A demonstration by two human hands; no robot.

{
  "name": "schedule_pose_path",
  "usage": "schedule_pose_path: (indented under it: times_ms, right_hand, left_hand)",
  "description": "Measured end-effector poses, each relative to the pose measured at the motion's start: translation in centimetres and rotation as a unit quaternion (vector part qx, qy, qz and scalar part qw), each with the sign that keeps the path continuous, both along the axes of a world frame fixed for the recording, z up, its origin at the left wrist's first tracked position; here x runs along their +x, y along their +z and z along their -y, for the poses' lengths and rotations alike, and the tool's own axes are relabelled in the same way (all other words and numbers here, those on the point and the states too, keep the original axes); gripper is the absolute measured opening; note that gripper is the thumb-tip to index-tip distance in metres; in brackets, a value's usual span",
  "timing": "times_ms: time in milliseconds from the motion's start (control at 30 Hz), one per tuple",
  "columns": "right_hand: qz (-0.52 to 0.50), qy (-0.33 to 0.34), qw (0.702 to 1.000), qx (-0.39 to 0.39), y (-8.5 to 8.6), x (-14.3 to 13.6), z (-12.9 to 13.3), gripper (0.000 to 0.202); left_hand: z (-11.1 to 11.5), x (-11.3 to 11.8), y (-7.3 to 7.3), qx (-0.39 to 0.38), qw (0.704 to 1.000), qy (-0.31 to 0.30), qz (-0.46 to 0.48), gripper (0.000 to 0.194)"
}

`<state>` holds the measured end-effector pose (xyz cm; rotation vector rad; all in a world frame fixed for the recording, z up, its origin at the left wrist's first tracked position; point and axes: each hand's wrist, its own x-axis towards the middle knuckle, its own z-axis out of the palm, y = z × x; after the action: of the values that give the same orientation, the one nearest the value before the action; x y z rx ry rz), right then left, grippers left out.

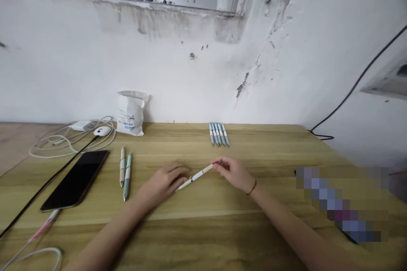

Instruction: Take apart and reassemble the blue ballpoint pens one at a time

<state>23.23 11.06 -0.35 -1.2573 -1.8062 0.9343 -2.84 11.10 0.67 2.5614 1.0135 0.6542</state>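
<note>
A pen (197, 175) with a white middle and cream ends slants over the wood-look table, its right end higher in the picture. My right hand (233, 172) pinches that end between thumb and fingertips. At the lower left end, near the clip, my left hand (167, 180) is closed with curled fingers against the pen; motion blurs it a little, and its thumb is partly hidden. Left of my left hand lie a cream pen (122, 167) and a green pen (127, 178), side by side.
Several blue-and-white pens (218, 134) lie in a row near the wall. A white plastic package (130, 114) stands at the back left. Beside it are a white charger (83, 125) and coiled cables. A black phone (76, 180) lies left; a pixelated object (340, 207) sits right.
</note>
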Motion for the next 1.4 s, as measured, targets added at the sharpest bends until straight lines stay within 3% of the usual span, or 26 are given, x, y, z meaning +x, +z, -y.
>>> schedule_pose_path:
  times_ms: [233,400,533,667,800,900,1000,1100,1200,1400]
  right_hand:
    - [-0.062,-0.018,0.998,-0.026,-0.3,0.2,-0.2,0.026]
    - [0.064,0.025,0.997,0.02,0.1,0.0,0.1,0.019]
    - [0.203,0.038,0.973,0.102,0.0,-0.3,0.2,0.021]
    - [0.288,0.013,0.944,0.159,-0.3,-0.5,0.4,0.025]
    - [0.327,-0.016,0.922,0.207,-0.2,-0.4,0.4,0.026]
    - [0.317,-0.027,0.922,0.222,-0.3,-0.4,0.6,0.023]
    - [0.26,-0.021,0.94,0.219,-0.5,-0.9,1.0,0.021]
    - [0.202,0.011,0.955,0.217,-0.6,-1.8,1.7,0.022]
    - [0.175,0.025,0.963,0.202,-0.5,-2.5,2.3,0.023]
    - [0.144,0.011,0.977,0.156,-0.9,-2.7,2.2,0.023]
  left_hand:
    - [0.1,0.2,-0.8,0.028,0.999,0.033,-0.01,0.03]
    - [0.1,0.1,-1.4,0.14,0.987,0.083,0.009,0.029]
    - [0.5,-0.1,-1.0,0.187,0.98,0.069,0.009,0.032]
    - [0.9,0.2,-0.7,0.186,0.979,0.085,0.017,0.024]
    - [1.0,0.5,-0.8,0.109,0.987,0.121,-0.008,0.025]
    - [0.8,0.9,-1.1,0.089,0.985,0.14,-0.039,0.029]
    - [0.8,1.4,-1.3,0.159,0.976,0.138,-0.063,0.027]
    - [1.1,1.9,-1.4,0.197,0.971,0.098,-0.089,0.029]
    - [1.3,2.0,-1.4,0.192,0.974,0.075,-0.094,0.024]
    - [1.5,2.0,-1.7,0.191,0.974,0.088,-0.08,0.024]
